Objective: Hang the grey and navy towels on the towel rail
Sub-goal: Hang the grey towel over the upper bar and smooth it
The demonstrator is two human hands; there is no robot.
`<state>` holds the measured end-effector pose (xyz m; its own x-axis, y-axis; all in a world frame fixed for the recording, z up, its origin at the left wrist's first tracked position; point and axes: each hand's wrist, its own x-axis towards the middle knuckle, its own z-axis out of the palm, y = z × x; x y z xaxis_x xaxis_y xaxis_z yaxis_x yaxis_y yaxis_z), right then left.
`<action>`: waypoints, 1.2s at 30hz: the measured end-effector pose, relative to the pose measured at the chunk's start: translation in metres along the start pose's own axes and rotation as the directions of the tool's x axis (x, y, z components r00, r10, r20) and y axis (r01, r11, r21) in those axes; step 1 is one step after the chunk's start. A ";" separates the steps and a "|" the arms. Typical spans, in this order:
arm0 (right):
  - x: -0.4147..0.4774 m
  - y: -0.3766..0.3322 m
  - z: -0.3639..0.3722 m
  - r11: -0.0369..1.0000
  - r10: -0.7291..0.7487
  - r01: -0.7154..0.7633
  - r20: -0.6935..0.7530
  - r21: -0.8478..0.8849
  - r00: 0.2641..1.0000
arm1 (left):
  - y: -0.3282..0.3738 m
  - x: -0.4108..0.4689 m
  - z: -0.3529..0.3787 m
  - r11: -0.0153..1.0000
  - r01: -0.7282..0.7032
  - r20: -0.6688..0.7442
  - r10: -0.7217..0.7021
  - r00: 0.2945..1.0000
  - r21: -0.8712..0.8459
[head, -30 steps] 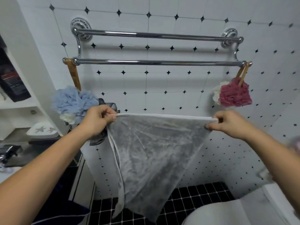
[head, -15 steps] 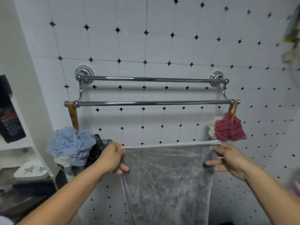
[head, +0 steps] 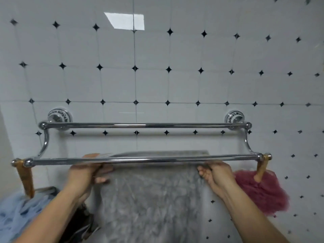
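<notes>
Partly hidden behind the front rail (head: pixel 140 160), the blurred grey towel (head: pixel 149 199) is pinched by left hand (head: pixel 85 174) and right hand (head: pixel 216 174).

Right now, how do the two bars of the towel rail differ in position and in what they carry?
The front bar sits lower and nearer the camera; the back bar sits higher, close to the tiled wall. The grey towel, held by the left hand and right hand, has its top edge showing above the front bar; the back bar is bare. Both are shiny chrome and run level.
</notes>
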<state>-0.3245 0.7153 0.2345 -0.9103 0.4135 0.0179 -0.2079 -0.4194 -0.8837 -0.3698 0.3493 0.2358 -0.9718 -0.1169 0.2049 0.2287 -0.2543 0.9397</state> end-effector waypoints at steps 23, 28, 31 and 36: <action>0.050 -0.050 0.063 0.754 -0.461 0.044 0.481 0.656 0.746 | 0.064 0.051 0.047 0.409 -0.137 0.094 0.495 0.864 -0.902; 0.049 -0.043 0.075 0.763 -0.584 0.432 0.229 0.480 0.779 | 0.057 0.058 0.057 0.594 -0.387 -0.043 0.509 0.859 -0.705; 0.048 -0.037 0.071 0.738 -0.630 0.511 0.178 0.441 0.756 | 0.044 0.055 0.051 0.612 -0.479 -0.104 0.544 0.833 -0.629; 0.038 -0.025 0.074 0.736 -0.629 0.603 -0.018 0.308 0.777 | 0.033 0.051 0.057 0.607 -0.562 -0.325 0.462 0.825 -0.562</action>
<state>-0.3799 0.6818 0.2922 -0.5703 0.6000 0.5610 -0.8120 -0.3086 -0.4954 -0.4155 0.3900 0.2931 -0.6772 -0.5263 0.5142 0.7171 -0.6285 0.3011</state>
